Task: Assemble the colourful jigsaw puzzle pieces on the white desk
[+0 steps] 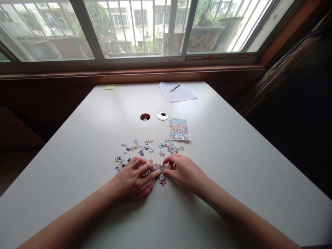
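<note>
My left hand (pixel 135 176) lies over the jigsaw pieces with its fingers stretched out and apart. Its index fingertip touches a partly joined cluster of jigsaw pieces (pixel 162 179) and hides some of it. From the right, my right hand (pixel 181 169) pinches a small jigsaw piece (pixel 163 166) between thumb and index finger at the cluster's upper edge. Loose jigsaw pieces (pixel 135 148) are scattered beyond the hands, and a further group of jigsaw pieces (pixel 171 147) lies by the picture sheet (pixel 178 129). More pieces sit to the left, partly under my left hand.
Behind the pieces, the white table (pixel 77 138) has a round hole (pixel 145 117) with a metal cover ring (pixel 162 116) beside it. Papers (pixel 173 95) with a pen (pixel 175 88) lie at the far edge. A yellow sticky note (pixel 110 87) is at the far left.
</note>
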`<state>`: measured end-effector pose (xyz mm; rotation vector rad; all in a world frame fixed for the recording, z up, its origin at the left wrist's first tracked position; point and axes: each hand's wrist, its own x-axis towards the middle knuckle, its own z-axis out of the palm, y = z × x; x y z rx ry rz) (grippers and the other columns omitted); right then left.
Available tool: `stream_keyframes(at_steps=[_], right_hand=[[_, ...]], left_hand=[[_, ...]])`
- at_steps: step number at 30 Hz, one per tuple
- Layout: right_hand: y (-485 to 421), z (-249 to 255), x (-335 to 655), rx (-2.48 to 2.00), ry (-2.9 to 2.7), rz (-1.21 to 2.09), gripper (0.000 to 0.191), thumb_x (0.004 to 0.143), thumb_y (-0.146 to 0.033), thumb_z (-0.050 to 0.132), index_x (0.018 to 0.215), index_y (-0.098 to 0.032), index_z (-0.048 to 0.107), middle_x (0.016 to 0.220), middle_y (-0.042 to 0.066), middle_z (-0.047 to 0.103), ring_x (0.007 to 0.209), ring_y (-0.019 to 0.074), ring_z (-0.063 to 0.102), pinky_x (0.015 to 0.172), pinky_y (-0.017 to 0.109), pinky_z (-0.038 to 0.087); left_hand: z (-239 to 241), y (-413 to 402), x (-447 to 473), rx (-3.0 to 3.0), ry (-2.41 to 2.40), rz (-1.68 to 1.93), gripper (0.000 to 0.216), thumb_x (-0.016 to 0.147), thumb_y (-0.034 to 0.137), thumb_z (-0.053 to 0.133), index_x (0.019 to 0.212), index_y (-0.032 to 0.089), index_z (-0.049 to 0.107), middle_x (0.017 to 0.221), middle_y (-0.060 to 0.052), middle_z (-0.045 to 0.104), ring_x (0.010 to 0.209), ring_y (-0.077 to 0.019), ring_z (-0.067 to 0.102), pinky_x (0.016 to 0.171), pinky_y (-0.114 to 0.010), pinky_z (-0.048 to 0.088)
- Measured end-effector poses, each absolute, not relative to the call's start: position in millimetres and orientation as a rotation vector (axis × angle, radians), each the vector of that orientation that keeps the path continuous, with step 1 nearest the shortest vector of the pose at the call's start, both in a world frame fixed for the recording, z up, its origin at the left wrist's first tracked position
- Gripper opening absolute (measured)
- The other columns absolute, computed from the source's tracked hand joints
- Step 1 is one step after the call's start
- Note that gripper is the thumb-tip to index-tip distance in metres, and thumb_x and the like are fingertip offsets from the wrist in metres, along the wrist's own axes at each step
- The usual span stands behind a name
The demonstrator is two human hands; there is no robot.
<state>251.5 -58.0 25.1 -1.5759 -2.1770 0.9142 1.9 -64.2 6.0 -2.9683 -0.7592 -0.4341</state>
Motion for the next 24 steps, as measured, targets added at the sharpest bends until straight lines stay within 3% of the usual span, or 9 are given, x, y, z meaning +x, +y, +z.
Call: stream_keyframes(at_steps=[24], right_hand=[[-58.0, 26.7, 250.1, -1.591, -2.148, 0.942, 0.01, 0.082, -0.023, 0.072, 0.091, -0.022, 0.069, 0.088, 0.001, 0.069, 0.085, 0.0184, 0.064, 0.074, 0.029, 0.045]], left_hand=[[9.9, -64.9, 5.4, -2.985, -0.76, -0.5, 0.047, 0.092, 0.031, 0.061, 0.137, 0.02, 0.057, 0.124, -0.008, 0.065, 0.111, -0.0255, 0.053, 0.101, -0.043, 0.046]])
